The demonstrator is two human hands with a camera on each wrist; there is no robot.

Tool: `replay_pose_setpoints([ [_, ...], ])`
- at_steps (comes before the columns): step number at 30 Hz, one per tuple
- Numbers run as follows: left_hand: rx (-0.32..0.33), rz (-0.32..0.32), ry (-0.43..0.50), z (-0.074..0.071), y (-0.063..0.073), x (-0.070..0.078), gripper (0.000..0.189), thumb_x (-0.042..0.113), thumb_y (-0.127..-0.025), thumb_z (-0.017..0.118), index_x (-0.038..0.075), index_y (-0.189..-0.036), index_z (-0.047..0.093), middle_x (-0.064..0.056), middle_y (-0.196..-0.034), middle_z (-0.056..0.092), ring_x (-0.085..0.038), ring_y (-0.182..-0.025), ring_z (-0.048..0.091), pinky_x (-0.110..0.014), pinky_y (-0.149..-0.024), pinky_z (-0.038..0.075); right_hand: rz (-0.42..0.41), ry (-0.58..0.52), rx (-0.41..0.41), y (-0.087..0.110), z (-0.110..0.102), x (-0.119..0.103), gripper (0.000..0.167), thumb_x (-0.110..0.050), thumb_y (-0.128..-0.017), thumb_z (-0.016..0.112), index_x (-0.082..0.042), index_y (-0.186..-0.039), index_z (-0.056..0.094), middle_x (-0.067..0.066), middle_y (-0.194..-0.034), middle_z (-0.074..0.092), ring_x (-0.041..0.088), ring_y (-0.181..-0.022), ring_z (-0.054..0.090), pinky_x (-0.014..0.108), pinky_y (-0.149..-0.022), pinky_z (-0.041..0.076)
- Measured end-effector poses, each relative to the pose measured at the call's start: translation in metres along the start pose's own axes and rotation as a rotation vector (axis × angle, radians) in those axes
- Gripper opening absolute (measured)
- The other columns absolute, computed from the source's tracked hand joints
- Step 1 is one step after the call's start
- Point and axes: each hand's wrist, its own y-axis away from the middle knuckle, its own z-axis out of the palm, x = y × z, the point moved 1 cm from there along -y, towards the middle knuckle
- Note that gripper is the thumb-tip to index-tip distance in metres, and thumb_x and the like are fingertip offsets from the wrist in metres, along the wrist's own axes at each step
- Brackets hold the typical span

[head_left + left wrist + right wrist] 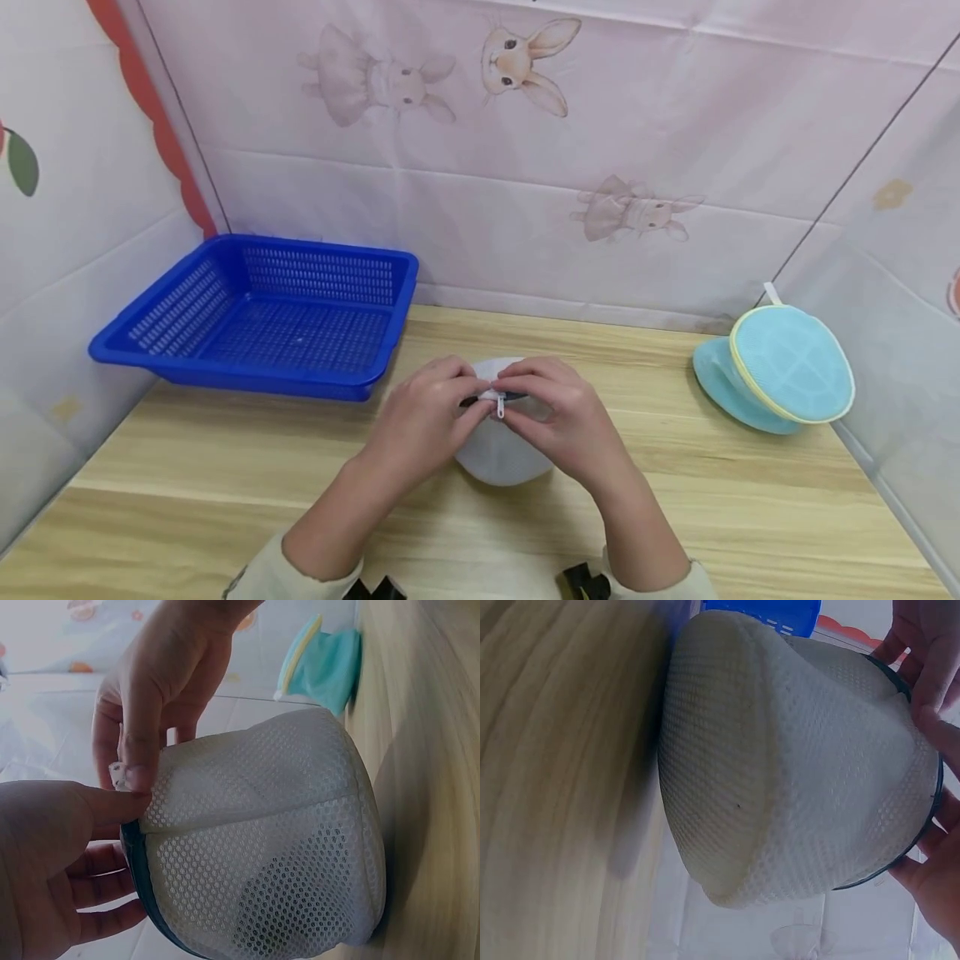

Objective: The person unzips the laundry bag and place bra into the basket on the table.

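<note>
A white mesh laundry bag (pixel 504 460) with a dark rim stands on the wooden table between both hands. My left hand (pixel 427 414) pinches its top edge from the left, and my right hand (pixel 562 417) pinches the same edge from the right, the fingertips of both nearly meeting. Between them hangs a small white zipper pull (pixel 501 407). In the left wrist view the mesh side (pixel 247 817) bulges out, with a darker patch showing through it. The bag's rounded base (pixel 712 757) faces the table in the right wrist view.
At the back left sits a blue plastic basket (pixel 225 375) with slotted walls. A light-blue mesh bag (pixel 791 362) with yellow trim leans over at the right, close to the wall. Printed rabbit sheeting (pixel 480 208) walls in the table (pixel 735 500).
</note>
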Motion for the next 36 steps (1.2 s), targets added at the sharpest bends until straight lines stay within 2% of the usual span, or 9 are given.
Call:
replay_pose_setpoints([
  [5, -0.012, -0.016, 0.005, 0.0003, 0.0001, 0.0017, 0.019, 0.027, -0.085, 0.079, 0.017, -0.101, 0.079, 0.007, -0.088, 0.063, -0.005, -0.075, 0.053, -0.017, -0.059, 0.046, -0.017, -0.015, 0.037, -0.0011, 0.0004, 0.0008, 0.017, -0.008, -0.079, 0.082, -0.008, -0.096, 0.077, 0.003, -0.102, 0.072, 0.019, -0.101, 0.065, 0.022, -0.087, 0.054],
  [11, 0.028, 0.043, 0.017, 0.0024, -0.0009, 0.0016, 0.018, 0.026, -0.085, 0.079, 0.016, -0.099, 0.078, 0.007, -0.092, 0.065, -0.007, -0.081, 0.058, -0.021, -0.065, 0.052, -0.024, -0.013, 0.068, -0.0013, 0.0028, 0.0006, 0.009, -0.008, -0.082, 0.079, -0.008, -0.091, 0.078, 0.002, -0.099, 0.072, 0.018, -0.097, 0.066, 0.02, -0.086, 0.054],
  [15, 0.031, 0.055, 0.028, 0.0028, -0.0006, 0.0025, 0.014, 0.023, -0.085, 0.079, 0.015, -0.096, 0.078, 0.007, -0.091, 0.066, -0.008, -0.083, 0.06, -0.023, -0.068, 0.054, -0.034, -0.017, 0.106, -0.0012, 0.0055, 0.001, 0.002, -0.007, -0.084, 0.076, -0.007, -0.086, 0.077, 0.003, -0.094, 0.073, 0.018, -0.092, 0.068, 0.018, -0.085, 0.053],
  [20, 0.028, 0.049, 0.036, 0.0026, 0.0, 0.003, 0.011, 0.024, -0.085, 0.079, 0.016, -0.093, 0.078, 0.008, -0.087, 0.065, -0.008, -0.079, 0.059, -0.024, -0.065, 0.052, -0.023, 0.004, 0.169, -0.0013, 0.0074, -0.0007, 0.007, -0.008, -0.086, 0.072, -0.006, -0.081, 0.076, 0.003, -0.087, 0.073, 0.017, -0.085, 0.069, 0.018, -0.08, 0.055],
  [28, 0.055, 0.062, 0.034, 0.0024, 0.0002, 0.0016, 0.012, 0.026, -0.083, 0.081, 0.016, -0.088, 0.078, 0.008, -0.083, 0.065, -0.007, -0.073, 0.058, -0.024, -0.061, 0.051, -0.024, 0.08, 0.266, -0.0016, 0.008, 0.0022, 0.007, -0.002, -0.081, 0.073, -0.007, -0.076, 0.073, 0.002, -0.079, 0.072, 0.015, -0.079, 0.069, 0.024, -0.074, 0.056],
  [32, 0.054, 0.053, 0.035, 0.0018, 0.0001, 0.0016, 0.012, 0.026, -0.083, 0.08, 0.016, -0.088, 0.078, 0.008, -0.082, 0.065, -0.007, -0.072, 0.058, -0.024, -0.06, 0.051, -0.029, 0.084, 0.277, -0.0013, 0.0084, 0.0037, 0.009, 0.002, -0.077, 0.075, -0.007, -0.077, 0.074, 0.0, -0.08, 0.073, 0.015, -0.079, 0.069, 0.025, -0.074, 0.057],
  [36, 0.05, 0.047, 0.03, 0.0017, 0.0001, 0.0012, 0.012, 0.026, -0.083, 0.08, 0.016, -0.088, 0.078, 0.008, -0.083, 0.065, -0.007, -0.072, 0.059, -0.024, -0.06, 0.051, -0.001, 0.082, 0.273, -0.0007, 0.0081, 0.0035, 0.007, 0.0, -0.078, 0.074, -0.007, -0.077, 0.074, -0.002, -0.08, 0.073, 0.014, -0.081, 0.069, 0.023, -0.076, 0.057],
])
